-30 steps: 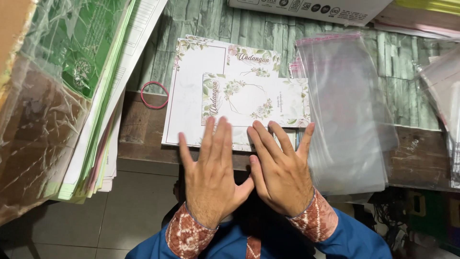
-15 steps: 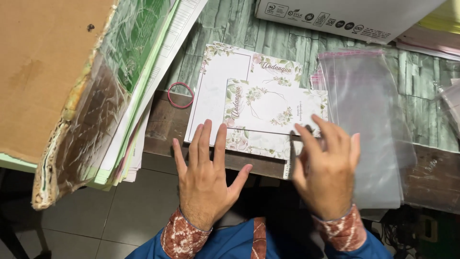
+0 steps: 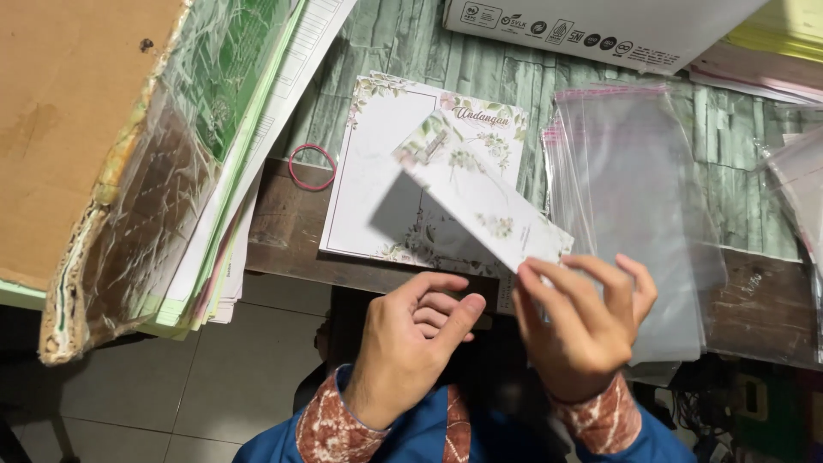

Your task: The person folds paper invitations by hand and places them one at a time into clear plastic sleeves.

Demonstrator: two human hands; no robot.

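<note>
A white cardboard box (image 3: 600,30) with a row of small black symbols lies along the far edge of the tabletop (image 3: 754,300). At the left leans a tall stack of papers and cardboard (image 3: 154,171) wrapped in crinkled clear plastic, with green and white sheets showing at its edge. One red rubber band (image 3: 312,165) lies beside it on the wood.

The right hand (image 3: 583,330) pinches a folded card (image 3: 480,197) with leafy print at its near end, lifting it tilted above the tabletop; the card looks blurred. The left hand (image 3: 411,339) holds nothing, fingers loosely curled, thumb out, just beside the right. Under the lifted card lies one flat white sheet (image 3: 377,180) with a flowered border. To the right sits a pile of clear plastic sleeves (image 3: 634,197) with pink top strips, too many to count. More clear plastic (image 3: 801,180) shows at the far right edge.
</note>
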